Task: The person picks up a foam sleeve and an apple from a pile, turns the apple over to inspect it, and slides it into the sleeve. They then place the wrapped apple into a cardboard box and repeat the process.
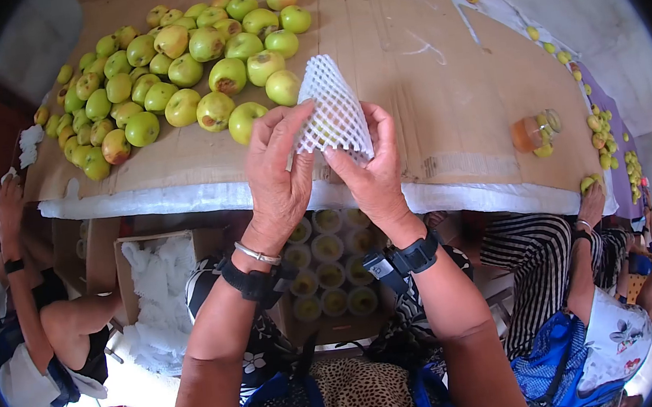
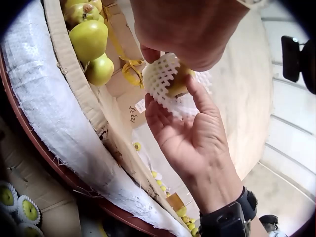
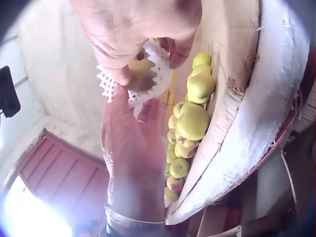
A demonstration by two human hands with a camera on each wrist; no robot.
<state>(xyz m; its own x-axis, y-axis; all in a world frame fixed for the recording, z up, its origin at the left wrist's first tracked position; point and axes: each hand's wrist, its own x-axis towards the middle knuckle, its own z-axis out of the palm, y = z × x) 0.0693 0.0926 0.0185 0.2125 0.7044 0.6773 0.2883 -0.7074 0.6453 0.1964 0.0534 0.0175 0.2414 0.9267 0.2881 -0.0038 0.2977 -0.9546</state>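
A white foam fruit net [image 1: 328, 108] is held up over the table's front edge, its narrow end pointing away. Inside its wide mouth sits a yellow-green apple [image 2: 178, 85], mostly covered by the mesh. My left hand [image 1: 281, 152] grips the net from the left, fingers around its side. From the right, my right hand [image 1: 375, 174] holds it, with the thumb at the net's open rim. In the right wrist view the bare part of the apple [image 3: 142, 74] shows between both hands.
Many loose apples [image 1: 185, 71] lie on the cardboard-covered table [image 1: 412, 115], left of my hands. A jar [image 1: 529, 133] stands to the right. Below the table edge is a box of net-wrapped apples [image 1: 331, 274]; a box of white foam nets [image 1: 160, 272] is beside it. People sit on both sides.
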